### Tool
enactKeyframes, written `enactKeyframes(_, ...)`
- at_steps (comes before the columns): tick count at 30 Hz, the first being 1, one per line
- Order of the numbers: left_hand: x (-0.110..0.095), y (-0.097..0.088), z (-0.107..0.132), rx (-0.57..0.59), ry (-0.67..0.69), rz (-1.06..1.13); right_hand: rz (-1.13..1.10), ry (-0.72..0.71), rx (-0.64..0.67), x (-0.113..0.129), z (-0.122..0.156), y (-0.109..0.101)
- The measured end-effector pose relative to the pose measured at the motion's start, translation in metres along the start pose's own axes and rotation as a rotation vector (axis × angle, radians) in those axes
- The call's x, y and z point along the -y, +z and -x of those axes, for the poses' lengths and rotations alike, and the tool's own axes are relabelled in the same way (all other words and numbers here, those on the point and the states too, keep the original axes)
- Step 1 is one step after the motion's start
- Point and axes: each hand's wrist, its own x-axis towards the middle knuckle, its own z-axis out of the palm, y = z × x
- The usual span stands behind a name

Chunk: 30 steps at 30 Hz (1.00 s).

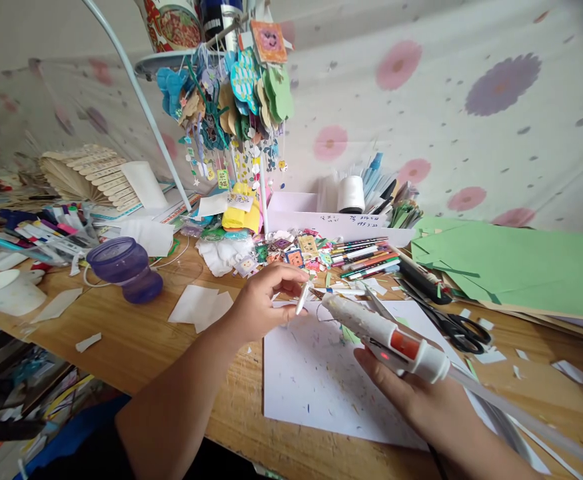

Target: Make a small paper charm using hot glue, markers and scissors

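Observation:
My right hand [416,403] is wrapped round a white hot glue gun [371,327] that has a small red light lit and a long clear glue stick [516,400] in its back end. Its nozzle points left, close to a small white piece [302,299] seen nearly edge-on. Thumb and fingertips of my left hand [261,303] pinch that piece. I cannot tell whether nozzle and piece touch. Both hands are above a white sheet of paper [316,387] speckled with colour marks.
Black-handled scissors [464,333] lie right of the sheet, by green paper [516,260]. Pens [366,257] and small paper pieces [294,257] are heaped behind. A purple jar [121,260] and white bowl [6,293] stand left. Paper ornaments [244,80] hang from a stand.

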Motion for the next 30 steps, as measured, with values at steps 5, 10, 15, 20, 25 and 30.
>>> enactKeyframes(5,-0.004,-0.003,0.0,0.0,-0.16,0.189,-0.056,0.006,-0.066,0.004,0.0,-0.003)
enactKeyframes(10,-0.006,-0.004,-0.001,-0.031,-0.291,0.355,-0.107,-0.018,-0.099,0.005,-0.001,-0.004)
enactKeyframes(15,-0.004,-0.002,-0.001,-0.044,-0.327,0.516,-0.103,-0.039,-0.083,0.001,0.0,-0.003)
enactKeyframes(20,-0.004,0.0,-0.002,-0.053,-0.338,0.579,-0.14,0.019,-0.067,0.003,0.001,-0.005)
enactKeyframes(25,-0.005,-0.001,-0.002,-0.081,-0.358,0.546,-0.26,0.206,-0.045,-0.003,0.006,-0.005)
enactKeyframes(30,-0.005,-0.001,-0.001,-0.116,-0.401,0.541,-0.434,0.314,0.064,-0.014,0.007,-0.004)
